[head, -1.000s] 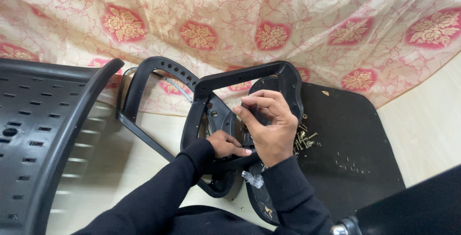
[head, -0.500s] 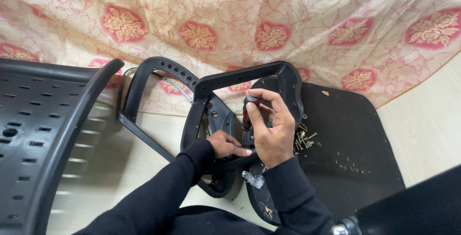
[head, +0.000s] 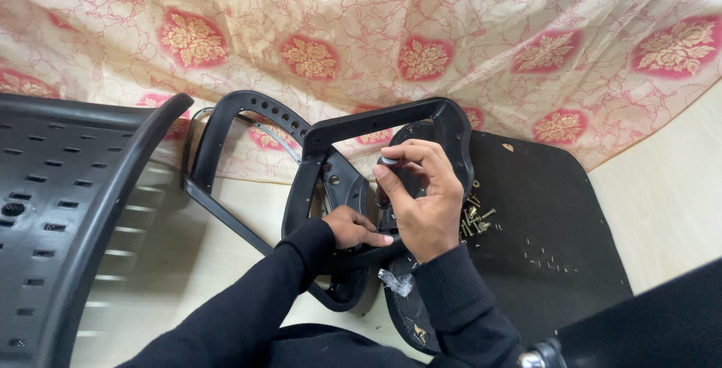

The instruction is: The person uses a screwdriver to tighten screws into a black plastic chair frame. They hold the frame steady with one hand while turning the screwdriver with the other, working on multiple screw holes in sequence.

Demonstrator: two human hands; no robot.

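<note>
A black plastic chair armrest frame (head: 376, 124) stands upright in front of me. My left hand (head: 353, 229) grips its lower bar and holds it steady. My right hand (head: 421, 199) is raised beside the frame's right side, its thumb and fingers pinched on a small silver bolt (head: 389, 161). Behind this hand lies a black chair seat base (head: 541, 240) with a pile of brass-coloured screws (head: 475, 218) on it.
A second black armrest frame (head: 226, 142) lies to the left on the pale floor (head: 662, 202). A perforated black chair backrest (head: 60, 210) fills the left edge. A cream cloth with red floral patches (head: 376, 30) covers the back. A clear plastic bag scrap (head: 395, 281) lies near my right wrist.
My right hand has turned and lifted slightly at the frame, now showing the small silver bolt between its fingertips. The left hand has stayed on the lower bar.
</note>
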